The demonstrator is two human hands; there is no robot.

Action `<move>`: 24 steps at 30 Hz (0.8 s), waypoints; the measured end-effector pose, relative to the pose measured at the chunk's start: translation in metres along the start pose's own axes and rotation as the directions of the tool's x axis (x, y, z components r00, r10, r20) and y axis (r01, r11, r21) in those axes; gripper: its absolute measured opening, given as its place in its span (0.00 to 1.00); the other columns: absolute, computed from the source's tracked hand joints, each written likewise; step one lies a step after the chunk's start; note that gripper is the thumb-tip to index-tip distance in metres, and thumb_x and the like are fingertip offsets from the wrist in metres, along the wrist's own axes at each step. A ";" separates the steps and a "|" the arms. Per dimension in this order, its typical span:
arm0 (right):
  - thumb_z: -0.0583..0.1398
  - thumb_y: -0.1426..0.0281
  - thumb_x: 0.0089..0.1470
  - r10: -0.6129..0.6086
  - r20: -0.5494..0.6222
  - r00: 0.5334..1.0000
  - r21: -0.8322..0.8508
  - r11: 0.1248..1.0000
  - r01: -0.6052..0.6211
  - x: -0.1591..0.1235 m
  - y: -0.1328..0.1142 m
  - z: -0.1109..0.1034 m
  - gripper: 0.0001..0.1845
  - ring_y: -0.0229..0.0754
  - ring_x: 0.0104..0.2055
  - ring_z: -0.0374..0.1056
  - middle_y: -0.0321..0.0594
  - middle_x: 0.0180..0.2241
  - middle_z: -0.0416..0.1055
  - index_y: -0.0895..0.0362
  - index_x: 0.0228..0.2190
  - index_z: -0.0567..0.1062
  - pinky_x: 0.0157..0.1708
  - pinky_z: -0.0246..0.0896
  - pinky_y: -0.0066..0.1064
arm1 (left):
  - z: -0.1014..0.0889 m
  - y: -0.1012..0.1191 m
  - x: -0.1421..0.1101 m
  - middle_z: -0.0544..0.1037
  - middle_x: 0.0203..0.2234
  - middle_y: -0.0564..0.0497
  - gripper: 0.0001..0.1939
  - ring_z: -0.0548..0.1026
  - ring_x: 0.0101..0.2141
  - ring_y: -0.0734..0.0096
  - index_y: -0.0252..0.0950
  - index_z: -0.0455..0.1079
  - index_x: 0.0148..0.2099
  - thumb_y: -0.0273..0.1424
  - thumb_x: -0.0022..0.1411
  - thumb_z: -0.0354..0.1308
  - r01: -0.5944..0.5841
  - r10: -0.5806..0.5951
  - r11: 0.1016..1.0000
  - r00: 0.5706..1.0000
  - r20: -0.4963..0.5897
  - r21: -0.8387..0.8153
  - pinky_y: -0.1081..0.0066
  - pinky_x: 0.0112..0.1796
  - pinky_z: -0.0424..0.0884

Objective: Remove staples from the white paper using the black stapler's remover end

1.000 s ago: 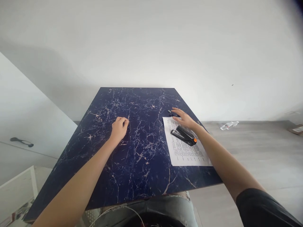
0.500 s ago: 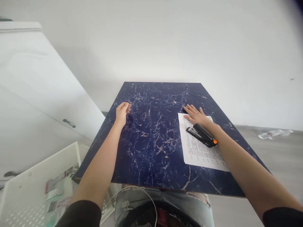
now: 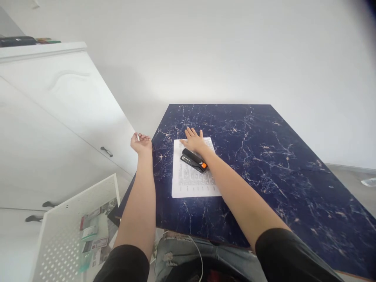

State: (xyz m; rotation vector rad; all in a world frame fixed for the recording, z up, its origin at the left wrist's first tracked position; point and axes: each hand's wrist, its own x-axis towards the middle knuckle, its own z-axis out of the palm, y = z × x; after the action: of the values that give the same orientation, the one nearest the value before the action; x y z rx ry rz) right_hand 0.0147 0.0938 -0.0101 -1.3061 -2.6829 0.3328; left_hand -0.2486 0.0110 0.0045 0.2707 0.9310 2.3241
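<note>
My right hand (image 3: 194,141) lies flat across the top of the printed sheets of paper (image 3: 177,168), fingers spread, its fingertips reaching past their far edge onto the table. On the paper, just below that hand and against the wrist, rests a black stapler (image 3: 192,158) with an orange end. Off the table's left edge is my left hand (image 3: 142,143), palm turned up, fingers loosely curled and apart, with nothing in it. The paper sits on the left part of the dark blue marbled table (image 3: 249,164).
A white cabinet (image 3: 73,105) with dark handles stands at the left. Below it, a white perforated basket (image 3: 55,235) holds packets. A white wall (image 3: 223,51) rises behind the table. A clear plastic item (image 3: 368,182) lies on the floor at right.
My right hand has slid the paper, stapler on top, leftward over the table. My left hand has moved left off the tabletop, turned palm up and loosened its fingers. The view has shifted left.
</note>
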 end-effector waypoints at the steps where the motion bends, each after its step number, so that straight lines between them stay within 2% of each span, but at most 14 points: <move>1: 0.40 0.45 0.69 -0.001 0.001 1.000 0.010 1.000 0.001 0.010 -0.011 0.004 0.45 0.57 0.77 0.31 0.48 0.76 0.34 0.63 0.74 0.47 0.70 0.20 0.66 | 0.001 0.000 0.000 0.61 0.23 0.58 0.08 0.60 0.19 0.79 0.40 0.59 0.37 0.36 0.63 0.55 0.017 -0.018 0.999 1.000 -0.015 -0.044 0.75 0.26 0.60; 4: 0.41 0.45 0.68 0.009 0.002 1.000 0.036 0.999 -0.009 0.030 -0.038 0.012 0.45 0.57 0.77 0.30 0.46 0.76 0.34 0.62 0.74 0.46 0.70 0.20 0.66 | 0.004 0.000 -0.003 0.63 0.23 0.58 0.06 0.62 0.19 0.80 0.40 0.59 0.38 0.33 0.64 0.55 0.065 -0.076 0.984 0.995 -0.060 -0.167 0.76 0.25 0.60; 7: 0.41 0.47 0.69 0.028 -0.007 1.000 0.067 0.997 -0.027 0.036 -0.052 0.015 0.44 0.58 0.77 0.29 0.45 0.76 0.34 0.61 0.74 0.47 0.70 0.19 0.66 | 0.006 0.001 -0.005 0.64 0.23 0.58 0.04 0.63 0.18 0.80 0.40 0.60 0.39 0.29 0.64 0.53 0.100 -0.121 0.960 0.990 -0.067 -0.262 0.76 0.24 0.60; 9: 0.43 0.47 0.69 0.020 -0.080 0.997 0.101 0.995 -0.012 0.033 -0.055 0.014 0.43 0.58 0.78 0.27 0.45 0.76 0.32 0.60 0.74 0.48 0.70 0.20 0.67 | 0.007 0.001 -0.006 0.64 0.23 0.58 0.03 0.63 0.18 0.80 0.40 0.60 0.40 0.29 0.64 0.53 0.111 -0.134 0.952 0.989 -0.063 -0.285 0.75 0.24 0.59; 11: 0.45 0.51 0.70 -0.038 -0.192 0.981 0.140 0.988 0.066 0.027 -0.053 0.012 0.39 0.55 0.78 0.27 0.44 0.76 0.33 0.59 0.73 0.52 0.71 0.21 0.64 | 0.007 0.000 -0.006 0.64 0.23 0.59 0.03 0.63 0.18 0.80 0.40 0.60 0.40 0.30 0.65 0.53 0.113 -0.137 0.957 0.988 -0.071 -0.267 0.75 0.24 0.59; 13: 0.45 0.58 0.71 -0.203 -0.228 0.952 0.168 0.955 0.244 0.021 -0.050 0.011 0.33 0.50 0.78 0.32 0.41 0.76 0.39 0.56 0.71 0.57 0.73 0.27 0.57 | 0.008 0.000 -0.006 0.64 0.23 0.59 0.03 0.62 0.18 0.80 0.40 0.61 0.40 0.31 0.66 0.53 0.116 -0.139 0.964 0.987 -0.079 -0.240 0.75 0.24 0.59; 15: 0.47 0.63 0.71 -0.429 -0.141 0.892 0.201 0.870 0.450 0.014 -0.045 0.011 0.29 0.45 0.77 0.40 0.38 0.74 0.47 0.51 0.69 0.63 0.73 0.32 0.49 | 0.009 -0.002 -0.006 0.64 0.23 0.59 0.03 0.62 0.18 0.81 0.40 0.61 0.39 0.30 0.66 0.53 0.127 -0.147 0.961 0.987 -0.064 -0.246 0.75 0.24 0.59; 17: 0.48 0.66 0.70 -0.564 -0.038 0.825 0.245 0.795 0.555 0.007 -0.041 0.011 0.28 0.43 0.75 0.46 0.34 0.72 0.53 0.47 0.68 0.65 0.73 0.34 0.46 | 0.010 -0.003 -0.006 0.64 0.23 0.60 0.03 0.62 0.17 0.81 0.39 0.61 0.39 0.29 0.65 0.53 0.144 -0.159 0.951 0.987 -0.031 -0.273 0.75 0.24 0.58; 19: 0.48 0.68 0.70 -0.586 0.004 0.811 0.257 0.784 0.565 -0.002 -0.036 0.010 0.28 0.42 0.75 0.47 0.32 0.72 0.54 0.45 0.68 0.64 0.74 0.31 0.45 | 0.010 -0.003 -0.007 0.64 0.23 0.60 0.03 0.62 0.17 0.81 0.39 0.60 0.38 0.28 0.63 0.54 0.159 -0.166 0.946 0.986 0.000 -0.282 0.75 0.23 0.58; 21: 0.48 0.69 0.70 -0.578 0.007 0.816 0.259 0.789 0.557 -0.012 -0.028 0.008 0.29 0.42 0.75 0.45 0.33 0.72 0.53 0.46 0.69 0.63 0.74 0.30 0.45 | 0.010 -0.004 -0.008 0.64 0.22 0.60 0.04 0.62 0.17 0.80 0.39 0.60 0.38 0.28 0.62 0.55 0.171 -0.173 0.947 0.985 0.016 -0.272 0.75 0.23 0.59; 24: 0.50 0.69 0.69 -0.601 -0.003 0.799 0.281 0.766 0.577 -0.028 -0.010 0.005 0.29 0.45 0.76 0.44 0.35 0.72 0.52 0.47 0.69 0.63 0.74 0.29 0.48 | 0.013 -0.007 -0.011 0.64 0.23 0.60 0.05 0.63 0.17 0.81 0.39 0.61 0.38 0.27 0.62 0.55 0.191 -0.192 0.948 0.981 0.021 -0.255 0.75 0.24 0.59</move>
State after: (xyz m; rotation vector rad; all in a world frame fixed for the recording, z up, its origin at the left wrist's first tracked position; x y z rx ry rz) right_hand 0.0232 0.0654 -0.0129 -0.3316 -2.8089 0.6474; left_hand -0.2316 0.0153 0.0094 0.0643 0.6188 2.2327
